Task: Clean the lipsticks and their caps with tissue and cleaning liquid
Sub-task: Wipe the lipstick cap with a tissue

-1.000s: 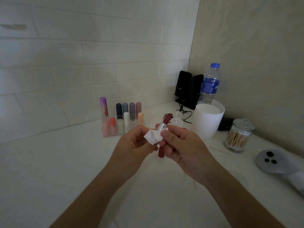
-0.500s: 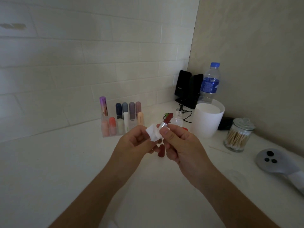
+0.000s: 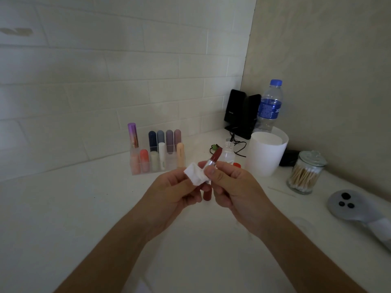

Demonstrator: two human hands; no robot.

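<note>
- Lipstick [image 3: 215, 156]: uncapped, dark red bullet raised out of a silver collar, tilted up and to the right; held above the white surface [image 3: 84, 208], mid-frame.
- Tissue [image 3: 195, 176]: small white folded wad, touching the tube's left side.
- Right hand [image 3: 234, 187]: thumb and fingers curled round the tube.
- Left hand [image 3: 169, 193]: pinching the tissue.
</note>
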